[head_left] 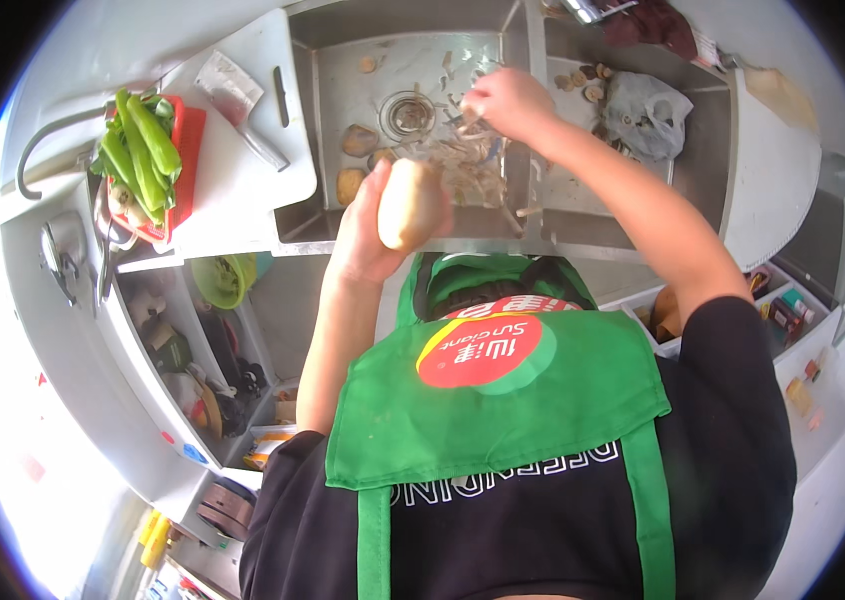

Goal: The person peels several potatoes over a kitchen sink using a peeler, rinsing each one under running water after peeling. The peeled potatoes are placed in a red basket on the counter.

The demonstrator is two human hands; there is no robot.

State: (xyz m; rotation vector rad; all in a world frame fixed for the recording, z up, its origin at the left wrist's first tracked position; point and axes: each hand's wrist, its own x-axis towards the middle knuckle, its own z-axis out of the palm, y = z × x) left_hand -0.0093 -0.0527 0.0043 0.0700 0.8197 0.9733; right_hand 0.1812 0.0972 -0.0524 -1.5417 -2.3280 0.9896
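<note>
My left hand (366,229) grips a peeled, pale potato (409,204) over the near edge of the left sink basin (355,67). My right hand (509,103) is above the right side of that basin, fingers curled, near a pile of peelings (479,165); whether it holds something small is too blurred to tell. Several brownish potatoes, among them one (359,140), lie in the basin left of the drain strainer (407,114). Loose peel scraps are spread beyond and right of the drain.
At the left, a cleaver (242,112) lies on a white cutting board (280,176), beside a red basket (194,150) of long green peppers (141,150). The right basin holds a clear plastic bag (647,116) and small round pieces (593,93). Open drawers lie below the counter.
</note>
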